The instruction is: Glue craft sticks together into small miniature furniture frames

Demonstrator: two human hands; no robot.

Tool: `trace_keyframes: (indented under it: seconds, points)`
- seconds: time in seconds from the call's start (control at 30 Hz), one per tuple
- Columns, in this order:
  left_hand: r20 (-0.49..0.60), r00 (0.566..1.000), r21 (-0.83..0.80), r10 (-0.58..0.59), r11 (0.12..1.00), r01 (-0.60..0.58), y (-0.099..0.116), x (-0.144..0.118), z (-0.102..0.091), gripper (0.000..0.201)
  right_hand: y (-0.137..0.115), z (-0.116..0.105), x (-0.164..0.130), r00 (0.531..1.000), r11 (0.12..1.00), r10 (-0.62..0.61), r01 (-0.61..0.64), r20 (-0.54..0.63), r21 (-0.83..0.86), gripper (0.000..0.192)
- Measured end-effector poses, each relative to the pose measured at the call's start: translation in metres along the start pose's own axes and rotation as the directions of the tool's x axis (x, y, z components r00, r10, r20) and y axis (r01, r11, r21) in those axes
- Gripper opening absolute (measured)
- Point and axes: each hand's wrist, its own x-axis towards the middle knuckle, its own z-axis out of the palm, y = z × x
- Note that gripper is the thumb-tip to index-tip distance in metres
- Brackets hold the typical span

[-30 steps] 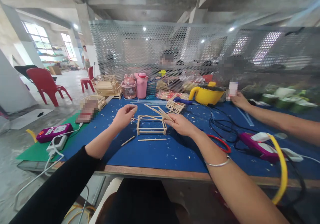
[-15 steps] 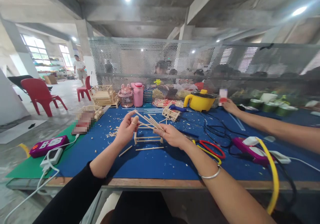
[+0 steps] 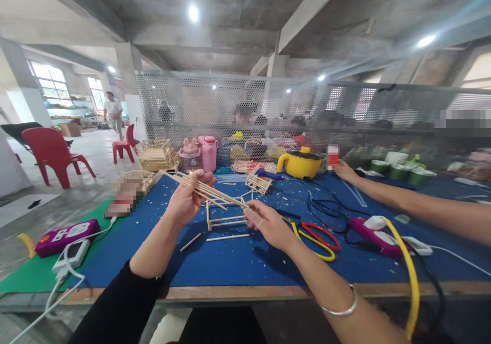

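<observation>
Several thin wooden sticks [image 3: 220,194] slant across the front of me, fanned out slightly. My left hand [image 3: 188,199] is closed around them, thumb on top. My right hand [image 3: 268,224] pinches the right end of at least one stick. Below and behind the hands stands a small open frame of wooden sticks [image 3: 227,223] on the blue mat, partly covered by the bundle and the right fingers. Two loose pieces lie in front of it: a short stick [image 3: 191,242] and a longer stick [image 3: 227,237].
Right of my hands lie red-and-yellow-handled tools [image 3: 320,236], black cables and a purple power strip [image 3: 378,236]. Behind are a yellow pot [image 3: 303,164], a blue glue gun [image 3: 268,173] and a pink bottle [image 3: 209,153]. Another person's arm [image 3: 399,193] reaches in, holding a phone.
The sticks have passed from mainly my right hand into my left, and now point up to the left. My right hand has moved slightly right and down. The view has shifted a little.
</observation>
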Motion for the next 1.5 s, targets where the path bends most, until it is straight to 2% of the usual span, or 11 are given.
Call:
trace_keyframes:
  seconds: [0.13,0.23,0.3,0.5,0.7,0.83,0.93,1.03,1.13,1.3,1.5]
  points:
    - [-0.007,1.0,-0.083,-0.016,0.996,0.015,-0.004,-0.011,0.015,0.014,-0.006,0.005,0.001,0.911,0.892,0.123,0.073,-0.394,0.447,0.037]
    - [0.066,0.996,-0.088,-0.068,0.993,0.074,-0.02,-0.023,0.034,0.014,-0.015,0.018,0.01,0.885,0.552,0.338,0.087,-0.319,0.829,0.035]
    - [0.071,0.997,-0.127,-0.043,0.991,0.051,-0.03,-0.029,0.044,0.016,-0.02,0.024,0.015,0.884,0.391,0.39,0.094,-0.257,0.916,0.031]
    - [0.156,0.981,-0.073,-0.114,0.989,0.126,-0.047,-0.033,0.046,0.017,-0.019,0.038,0.015,0.848,0.277,0.485,0.081,-0.212,0.957,0.025]
    - [0.197,0.949,0.026,-0.247,0.969,0.247,-0.039,-0.019,0.03,0.016,-0.007,0.036,0.009,0.887,0.415,0.435,-0.048,-0.152,0.908,0.029]
    - [0.367,0.797,0.239,-0.48,0.877,0.417,-0.031,-0.014,0.018,0.022,-0.01,0.009,0.024,0.915,0.739,0.246,0.036,-0.319,0.673,0.029]
    - [0.465,0.63,0.368,-0.622,0.783,0.502,-0.034,-0.016,0.012,0.03,-0.019,-0.006,0.038,0.997,0.848,0.067,-0.04,-0.03,0.529,0.034]
    - [0.495,0.567,0.436,-0.659,0.752,0.494,-0.04,-0.019,0.009,0.033,-0.025,-0.004,0.044,0.937,0.936,0.032,-0.15,0.348,0.319,0.04]
    - [0.49,0.565,0.479,-0.664,0.746,0.462,-0.044,-0.019,0.008,0.035,-0.027,0.008,0.044,0.885,0.987,0.062,-0.122,0.461,0.101,0.039]
    - [0.439,0.639,0.448,-0.632,0.77,0.454,-0.05,-0.021,0.006,0.041,-0.03,0.015,0.044,0.951,0.994,-0.093,0.074,0.296,0.076,0.022]
    - [0.39,0.711,0.447,-0.585,0.795,0.409,-0.053,-0.03,0.01,0.041,-0.027,0.009,0.043,0.967,0.986,-0.168,0.165,0.19,0.031,0.021]
